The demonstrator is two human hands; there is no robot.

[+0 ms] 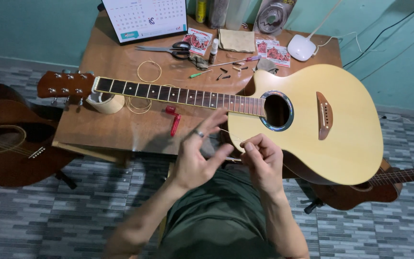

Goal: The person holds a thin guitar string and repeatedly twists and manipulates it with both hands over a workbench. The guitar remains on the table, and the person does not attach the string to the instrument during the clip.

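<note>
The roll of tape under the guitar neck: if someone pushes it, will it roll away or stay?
The roll of tape lies flat on the wooden table, so it would probably slide, not roll. The guitar neck seems to rest on it, which likely pins it; pushing it could shift the neck. It looks light for its size, being a hollow ring.

The left hand [198, 158] is held raised with fingers spread and blurred; the right hand [261, 160] is curled, fingertips pinched together.
</note>
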